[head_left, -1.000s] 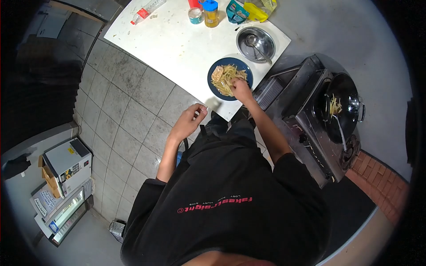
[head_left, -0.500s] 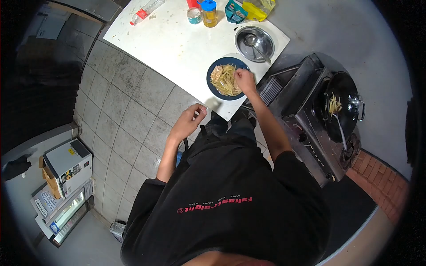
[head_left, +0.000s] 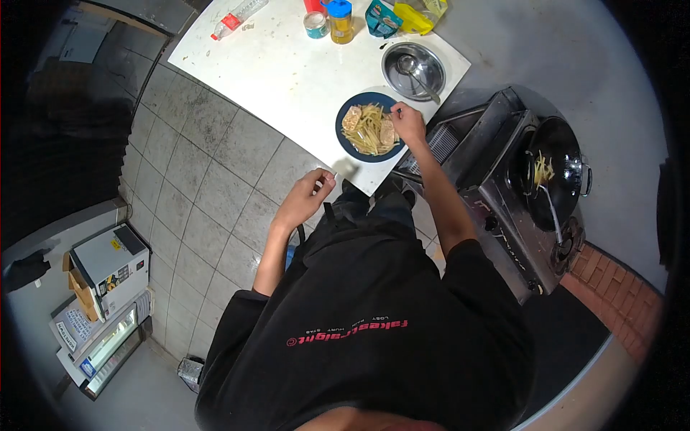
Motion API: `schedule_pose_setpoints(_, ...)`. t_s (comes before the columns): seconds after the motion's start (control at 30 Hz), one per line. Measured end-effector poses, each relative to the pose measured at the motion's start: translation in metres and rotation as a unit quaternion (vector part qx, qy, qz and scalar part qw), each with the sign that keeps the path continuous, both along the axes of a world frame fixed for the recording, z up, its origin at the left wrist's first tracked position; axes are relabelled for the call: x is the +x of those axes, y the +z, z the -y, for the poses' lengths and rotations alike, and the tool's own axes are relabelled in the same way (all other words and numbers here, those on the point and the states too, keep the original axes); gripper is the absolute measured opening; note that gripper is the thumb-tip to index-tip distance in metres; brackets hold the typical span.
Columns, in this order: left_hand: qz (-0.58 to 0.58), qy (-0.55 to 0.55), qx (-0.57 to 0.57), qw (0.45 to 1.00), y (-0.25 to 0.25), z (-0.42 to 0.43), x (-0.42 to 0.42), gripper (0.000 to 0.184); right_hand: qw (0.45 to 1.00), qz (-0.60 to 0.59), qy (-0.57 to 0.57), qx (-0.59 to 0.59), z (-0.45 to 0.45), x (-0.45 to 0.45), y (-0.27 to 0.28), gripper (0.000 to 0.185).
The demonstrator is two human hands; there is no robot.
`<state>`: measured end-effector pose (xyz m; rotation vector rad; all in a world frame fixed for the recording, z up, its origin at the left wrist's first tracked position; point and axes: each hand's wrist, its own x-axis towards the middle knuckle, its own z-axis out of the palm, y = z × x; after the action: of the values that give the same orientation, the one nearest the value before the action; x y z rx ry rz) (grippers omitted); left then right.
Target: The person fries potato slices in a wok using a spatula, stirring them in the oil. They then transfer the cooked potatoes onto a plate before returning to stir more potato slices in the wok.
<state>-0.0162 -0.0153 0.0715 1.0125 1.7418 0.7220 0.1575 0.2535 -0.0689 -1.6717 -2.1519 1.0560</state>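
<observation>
At the near corner of the white counter (head_left: 287, 79), a dark blue plate (head_left: 341, 133) lies flat, close to the short right edge, carrying pale yellow strips (head_left: 371, 133) heaped through its middle, with one browned slice (head_left: 351, 118) on the left of the heap and a second slice (head_left: 388, 131) on the right. The right hand (head_left: 409, 124) reaches to the plate's right rim, its thumb and fingertips drawn together; whether they grasp anything or touch the rim, I cannot tell. The left hand (head_left: 309, 197) hangs just off the long left edge, short of the near corner, fingers loosely curled; whether something small sits between its fingertips is likewise unclear. A metal bowl (head_left: 431, 65) stands beyond the plate, near the right corner, with a ladle (head_left: 407, 64) resting in it and its handle over the rim toward the right edge. Farther along the counter are a jar (head_left: 315, 26), a blue-lidded bottle (head_left: 342, 29), a teal bag (head_left: 382, 20) and a yellow bag (head_left: 417, 18). Beyond the right edge, a stove (head_left: 496, 197) bears a black wok (head_left: 564, 144) holding more strips.
</observation>
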Motion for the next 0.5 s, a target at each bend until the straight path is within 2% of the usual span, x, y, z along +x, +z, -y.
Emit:
schedule_pose_setpoints(0.1,0.002,-0.001,-0.006,1.0,-0.001,0.0,-0.001,0.033,0.998,0.029,0.039,0.034,-0.008,0.015,-0.022,0.013)
schedule_pose_setpoints(0.17,0.002,-0.001,-0.008,1.0,-0.002,0.001,-0.002,0.033,0.989,0.021,0.079,0.123,-0.008,0.023,-0.022,0.011)
schedule_pose_setpoints(0.27,0.002,-0.001,0.011,1.0,-0.005,0.0,-0.002,0.032,0.985,-0.002,0.115,0.131,-0.016,0.036,-0.025,0.009)
schedule_pose_setpoints(0.5,0.008,-0.01,0.008,1.0,-0.004,-0.004,-0.001,0.032,0.988,0.025,0.122,0.092,-0.029,0.053,-0.03,0.008)
